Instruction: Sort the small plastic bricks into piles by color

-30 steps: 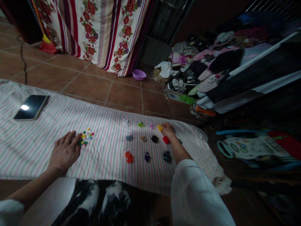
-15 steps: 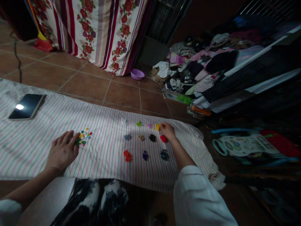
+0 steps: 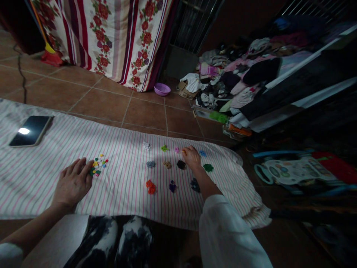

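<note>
My left hand (image 3: 73, 181) lies flat, fingers spread, its fingertips beside a small mixed-colour heap (image 3: 96, 167). With fingers pinched, my right hand (image 3: 192, 157) is over the yellow pile's place; what it holds is too small to name. Around it are a pink pile (image 3: 176, 150), a black pile (image 3: 181, 164), a blue pile (image 3: 202, 153) and a dark green pile (image 3: 208, 167). Farther left lie white (image 3: 146, 146), light green (image 3: 164, 148), grey (image 3: 151, 164) and tan (image 3: 167, 164) piles. Nearer me are orange (image 3: 151, 187), purple (image 3: 172, 185) and dark grey-blue (image 3: 195, 185) piles.
A phone (image 3: 31, 130) rests on the striped cloth (image 3: 119, 193) at the left. Beyond are a purple basin (image 3: 162, 89), a red and yellow broom (image 3: 51, 56) and a clothes heap (image 3: 240, 74). A toy panel (image 3: 290, 172) stands at the right.
My right hand has shifted left over the yellow pile's place, covering yellow and red pieces. The blue and dark green piles have come into sight. My left hand stays beside the mixed heap.
</note>
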{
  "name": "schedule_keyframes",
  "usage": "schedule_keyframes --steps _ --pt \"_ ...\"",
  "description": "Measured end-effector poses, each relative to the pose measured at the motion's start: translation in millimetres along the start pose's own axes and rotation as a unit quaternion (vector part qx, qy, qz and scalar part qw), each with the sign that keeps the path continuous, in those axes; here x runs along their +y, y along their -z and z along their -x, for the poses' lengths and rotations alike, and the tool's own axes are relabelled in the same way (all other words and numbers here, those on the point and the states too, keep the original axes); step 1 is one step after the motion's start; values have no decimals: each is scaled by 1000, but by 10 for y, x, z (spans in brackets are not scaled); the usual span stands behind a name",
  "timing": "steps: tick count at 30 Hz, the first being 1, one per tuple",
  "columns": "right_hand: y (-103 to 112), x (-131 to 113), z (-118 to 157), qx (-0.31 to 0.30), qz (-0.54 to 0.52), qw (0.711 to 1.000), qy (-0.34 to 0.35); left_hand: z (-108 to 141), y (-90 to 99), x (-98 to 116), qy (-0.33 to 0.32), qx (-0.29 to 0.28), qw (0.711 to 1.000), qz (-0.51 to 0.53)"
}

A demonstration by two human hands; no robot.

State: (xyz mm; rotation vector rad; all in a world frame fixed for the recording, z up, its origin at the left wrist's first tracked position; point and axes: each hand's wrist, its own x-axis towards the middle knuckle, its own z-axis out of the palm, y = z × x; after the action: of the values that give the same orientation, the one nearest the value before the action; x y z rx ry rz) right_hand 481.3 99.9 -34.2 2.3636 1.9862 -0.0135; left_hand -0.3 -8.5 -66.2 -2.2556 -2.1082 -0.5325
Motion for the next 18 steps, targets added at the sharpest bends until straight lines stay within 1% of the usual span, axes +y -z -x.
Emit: schedule_keyframes --steps 3,7,13,18 --pt "-14 31 -6 3 5 1000 -2 -3 -1 3 6 -9 1000 1" --pt "-27 32 0 6 3 1000 -13 -4 0 0 -1 3 1000 15" --pt "-14 27 24 1 2 1000 -15 -5 14 -3 -11 -13 1000 -15" --pt "-25 48 11 5 -25 1000 -9 -5 19 16 1 -14 1000 -25"
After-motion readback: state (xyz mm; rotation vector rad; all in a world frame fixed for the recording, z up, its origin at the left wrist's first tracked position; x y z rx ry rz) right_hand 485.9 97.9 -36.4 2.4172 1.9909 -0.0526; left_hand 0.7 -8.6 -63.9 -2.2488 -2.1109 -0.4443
